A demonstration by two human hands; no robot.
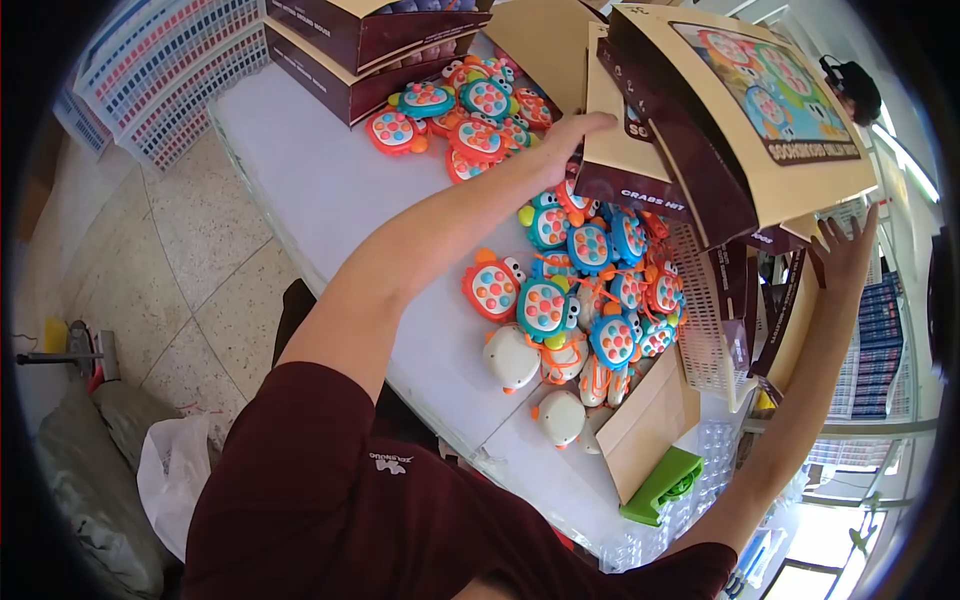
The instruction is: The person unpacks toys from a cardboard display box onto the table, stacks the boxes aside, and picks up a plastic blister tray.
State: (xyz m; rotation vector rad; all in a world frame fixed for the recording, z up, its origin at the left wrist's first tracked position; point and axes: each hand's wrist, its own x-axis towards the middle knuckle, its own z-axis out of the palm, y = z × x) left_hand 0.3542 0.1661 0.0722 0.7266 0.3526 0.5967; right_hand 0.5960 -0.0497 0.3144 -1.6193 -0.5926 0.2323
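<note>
My left hand (pixel 568 148) is at the left edge of a brown-and-tan display box (pixel 628 165) marked "CRABS HIT". Its thumb lies on the cardboard and its other fingers are mostly hidden. A larger display box (pixel 720 120) with a toy picture on its panel leans over the first one. My right hand (pixel 848 245) is by that larger box's lower right corner, fingers spread; whether it touches the cardboard I cannot tell. Below my left hand lies a heap of crab-shaped pop toys (pixel 590 245) in blue, teal and red. Another pile of them (pixel 480 115) is beyond my forearm.
Stacked display boxes (pixel 360 75) stand at the table's far left. A white basket (pixel 705 300) is right of the toys. White round toys (pixel 560 418), a cardboard flap (pixel 650 420), a green plastic piece (pixel 662 487) and bubble wrap (pixel 712 450) lie nearer me. Plastic crates (pixel 175 80) stand on the floor.
</note>
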